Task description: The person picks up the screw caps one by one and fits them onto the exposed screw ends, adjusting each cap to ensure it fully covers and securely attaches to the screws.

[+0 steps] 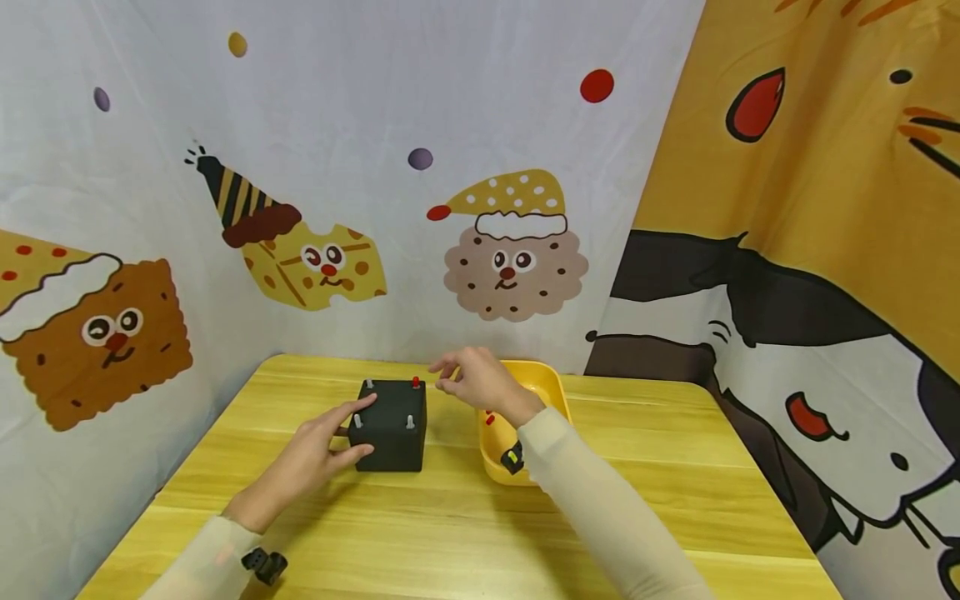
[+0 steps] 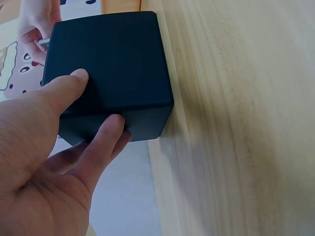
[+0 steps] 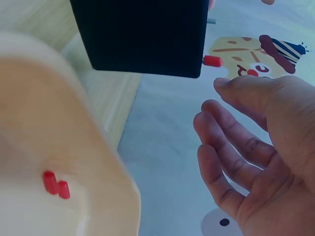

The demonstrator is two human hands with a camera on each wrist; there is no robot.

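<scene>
A black box (image 1: pixel 388 446) stands on the table, with metal screws (image 1: pixel 410 422) sticking up at three top corners. A red cap (image 1: pixel 416 382) covers the post at the far right corner. My left hand (image 1: pixel 318 442) grips the box from its left side, thumb on the near face (image 2: pixel 106 64) and fingers against the adjoining side. To the right of the red cap is my right hand (image 1: pixel 480 382), fingers loosely bent and nothing between them. In the right wrist view its thumb and fingertips are apart from the capped post (image 3: pixel 212 61).
A yellow tray (image 1: pixel 561 400) sits right of the box, partly under my right forearm. Small red caps (image 3: pixel 50 182) lie in it. Behind the wooden table (image 1: pixel 442 542) hangs a printed cloth (image 1: pixel 517 108).
</scene>
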